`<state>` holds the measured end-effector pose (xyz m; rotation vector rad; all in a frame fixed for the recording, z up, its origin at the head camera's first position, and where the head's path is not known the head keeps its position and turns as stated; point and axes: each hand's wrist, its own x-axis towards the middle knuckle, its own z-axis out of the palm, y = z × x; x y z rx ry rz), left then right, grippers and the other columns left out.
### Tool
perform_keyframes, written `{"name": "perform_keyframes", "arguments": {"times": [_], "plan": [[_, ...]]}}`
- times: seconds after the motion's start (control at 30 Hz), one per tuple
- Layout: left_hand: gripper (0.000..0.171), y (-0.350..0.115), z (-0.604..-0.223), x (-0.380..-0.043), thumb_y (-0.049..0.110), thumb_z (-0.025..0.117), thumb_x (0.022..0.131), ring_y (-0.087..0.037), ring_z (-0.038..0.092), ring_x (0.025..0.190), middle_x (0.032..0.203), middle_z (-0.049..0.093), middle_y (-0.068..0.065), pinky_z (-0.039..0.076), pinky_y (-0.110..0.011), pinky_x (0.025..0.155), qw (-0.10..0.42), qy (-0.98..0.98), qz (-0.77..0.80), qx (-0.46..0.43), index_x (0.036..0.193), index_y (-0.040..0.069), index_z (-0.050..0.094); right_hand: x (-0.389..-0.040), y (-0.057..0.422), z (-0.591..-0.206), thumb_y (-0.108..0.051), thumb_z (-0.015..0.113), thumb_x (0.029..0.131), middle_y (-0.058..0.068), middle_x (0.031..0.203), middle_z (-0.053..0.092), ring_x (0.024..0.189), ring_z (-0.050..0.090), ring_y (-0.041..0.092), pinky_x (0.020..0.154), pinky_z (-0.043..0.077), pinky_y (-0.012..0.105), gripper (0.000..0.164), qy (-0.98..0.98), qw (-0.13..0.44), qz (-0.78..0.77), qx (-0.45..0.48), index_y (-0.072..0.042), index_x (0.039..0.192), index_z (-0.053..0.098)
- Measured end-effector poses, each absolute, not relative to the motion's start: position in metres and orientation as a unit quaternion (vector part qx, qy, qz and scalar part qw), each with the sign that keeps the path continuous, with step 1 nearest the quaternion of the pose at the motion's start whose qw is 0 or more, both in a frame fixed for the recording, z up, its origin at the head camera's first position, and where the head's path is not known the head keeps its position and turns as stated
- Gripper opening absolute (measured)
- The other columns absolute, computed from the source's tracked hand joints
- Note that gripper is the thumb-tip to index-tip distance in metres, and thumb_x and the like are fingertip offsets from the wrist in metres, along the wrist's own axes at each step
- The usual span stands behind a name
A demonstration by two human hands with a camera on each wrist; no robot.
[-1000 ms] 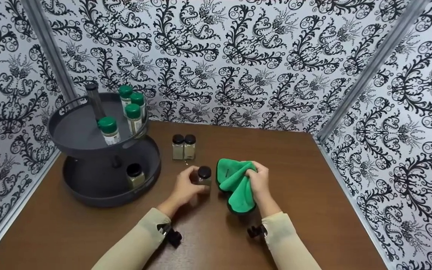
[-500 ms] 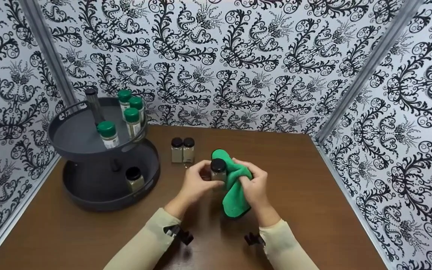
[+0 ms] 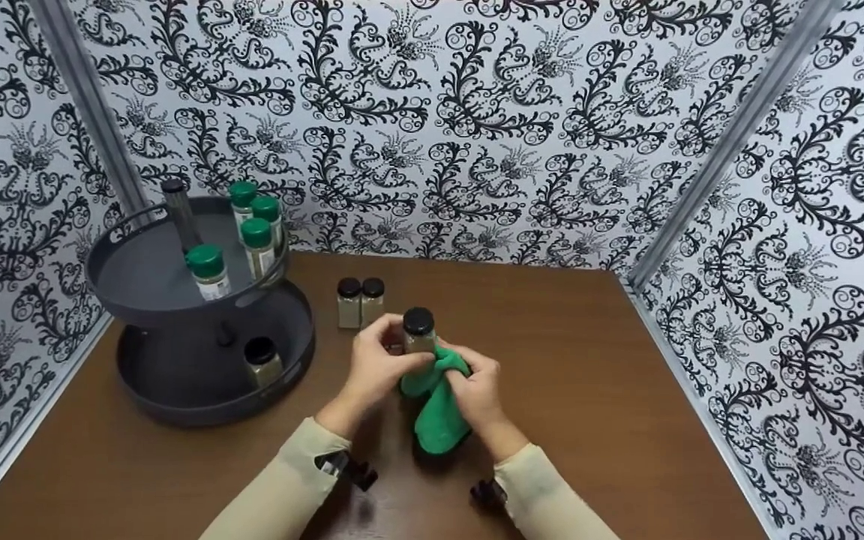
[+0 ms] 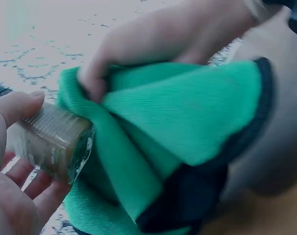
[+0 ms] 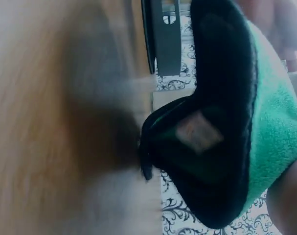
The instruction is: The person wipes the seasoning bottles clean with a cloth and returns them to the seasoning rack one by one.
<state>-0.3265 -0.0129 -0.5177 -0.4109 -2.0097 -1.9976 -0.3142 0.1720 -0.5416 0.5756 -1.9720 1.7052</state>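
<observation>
My left hand point(image 3: 376, 362) grips a small glass spice jar point(image 3: 418, 337) with a black lid, held up off the table. In the left wrist view the jar point(image 4: 53, 139) lies between thumb and fingers, its base toward the cloth. A green cloth point(image 3: 441, 420) with dark edging hangs bunched from my right hand point(image 3: 481, 386), which pinches it against the jar's side. The right wrist view shows the cloth's dark underside point(image 5: 221, 73) with a pale label; there the jar is hidden.
A two-tier dark grey rack point(image 3: 177, 300) stands at the left. Several green-capped jars point(image 3: 211, 271) and a tall dark grinder fill part of its upper tier; one black-lidded jar point(image 3: 262, 362) sits on the lower. Two black-lidded jars point(image 3: 349, 304) stand side by side on the brown table point(image 3: 552, 337).
My left hand has lifted the jar and brought it to the cloth. The right hand has moved left, and the cloth now touches the jar.
</observation>
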Motion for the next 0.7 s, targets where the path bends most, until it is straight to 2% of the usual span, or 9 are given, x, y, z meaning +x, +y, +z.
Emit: {"name": "perform_keyframes", "arguments": {"times": [0.13, 0.3, 0.53, 0.7], "plan": [[0.047, -0.005, -0.527, -0.326, 0.006, 0.097, 0.070, -0.011, 0.069, 0.085, 0.095, 0.074, -0.010, 0.060, -0.026, 0.078, 0.124, -0.708, -0.678, -0.150, 0.111, 0.007, 0.074, -0.308, 0.176, -0.525, 0.016, 0.069, 0.088, 0.022, 0.121, 0.077, 0.116, 0.075, 0.015, 0.098, 0.060, 0.029, 0.035, -0.696, 0.252, 0.635, 0.222, 0.002, 0.119, 0.079], [0.047, -0.005, -0.521, -0.323, 0.002, 0.095, 0.070, -0.013, 0.071, 0.088, 0.097, 0.074, -0.010, 0.064, -0.033, 0.081, 0.121, -0.689, -0.697, -0.160, 0.112, 0.005, 0.074, -0.309, 0.173, -0.524, 0.017, 0.070, 0.087, 0.031, 0.120, 0.074, 0.118, 0.075, 0.021, 0.102, 0.059, 0.032, 0.029, -0.665, 0.297, 0.632, 0.266, 0.009, 0.114, 0.078], [0.048, -0.013, -0.512, -0.325, 0.004, 0.097, 0.069, -0.016, 0.072, 0.089, 0.098, 0.077, -0.008, 0.062, -0.029, 0.080, 0.134, -0.673, -0.710, -0.157, 0.111, 0.009, 0.076, -0.319, 0.167, -0.551, 0.018, 0.066, 0.089, 0.022, 0.116, 0.078, 0.113, 0.076, 0.018, 0.098, 0.060, 0.028, 0.033, -0.689, 0.262, 0.641, 0.213, 0.004, 0.116, 0.079], [0.048, -0.009, -0.520, -0.329, 0.003, 0.097, 0.068, -0.015, 0.070, 0.088, 0.095, 0.075, -0.008, 0.060, -0.028, 0.079, 0.130, -0.681, -0.704, -0.155, 0.111, 0.010, 0.076, -0.315, 0.173, -0.539, 0.016, 0.067, 0.089, 0.020, 0.120, 0.078, 0.116, 0.074, 0.014, 0.099, 0.059, 0.027, 0.036, -0.701, 0.248, 0.633, 0.216, 0.002, 0.121, 0.078]]}}
